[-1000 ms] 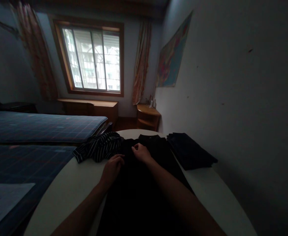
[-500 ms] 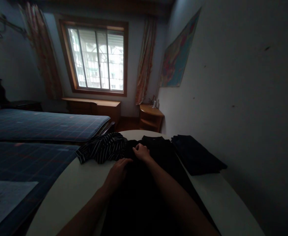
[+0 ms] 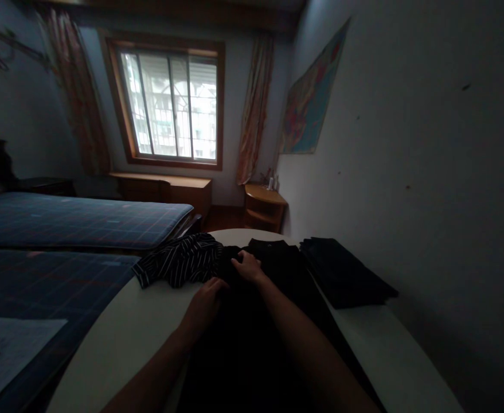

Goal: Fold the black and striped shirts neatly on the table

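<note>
Here, a table [image 3: 127, 332] near mattresses [image 3: 84, 221] bears a black garment [image 3: 247, 332].

Home bedroom | plaid mattress [image 3: 84, 221] — curtains [image 3: 256, 109] at window [image 3: 170, 106] | map [image 3: 312, 97] — on wall [image 3: 415, 132]

The table [image 3: 127, 338] is looking smooth; on it, the black top [image 3: 252, 344] is showing matt cloth. Left of the table, the mattress [image 3: 84, 218] is displaying cloth; beyond the table, the desk [image 3: 187, 182] is showing wood.
</note>
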Tool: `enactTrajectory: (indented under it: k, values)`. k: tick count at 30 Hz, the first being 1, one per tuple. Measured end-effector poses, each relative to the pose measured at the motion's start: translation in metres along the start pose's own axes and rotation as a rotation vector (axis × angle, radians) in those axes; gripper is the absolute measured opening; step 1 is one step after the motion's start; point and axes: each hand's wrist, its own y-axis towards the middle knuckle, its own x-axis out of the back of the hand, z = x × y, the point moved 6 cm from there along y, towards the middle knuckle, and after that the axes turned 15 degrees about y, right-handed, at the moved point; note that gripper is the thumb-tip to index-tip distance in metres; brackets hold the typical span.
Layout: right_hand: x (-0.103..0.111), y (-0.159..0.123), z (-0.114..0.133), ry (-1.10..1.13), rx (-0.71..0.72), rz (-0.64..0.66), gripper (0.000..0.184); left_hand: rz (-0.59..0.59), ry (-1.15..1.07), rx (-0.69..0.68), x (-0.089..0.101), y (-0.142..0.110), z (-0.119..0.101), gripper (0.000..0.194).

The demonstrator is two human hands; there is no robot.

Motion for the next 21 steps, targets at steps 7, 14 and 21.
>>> enactTrajectory:
  k: [7,14,21]
  values:
    - [0.021,0.003,-0.01,-0.053,-0.029,-0.02,0.032,-0.037,0.073,0.092,0.002,0.001,0.009,0.047]
    - [0.019,0.005,-0.007,-0.236,0.012,-0.001,0.033,-0.047,0.129,0.043,0.002,0.0,0.001,0.039]
    - [-0.003,0.022,0.016,-0.286,0.06,0.007,0.039,-0.029,0.135,0.066,0.006,0.0,-0.008,0.027]
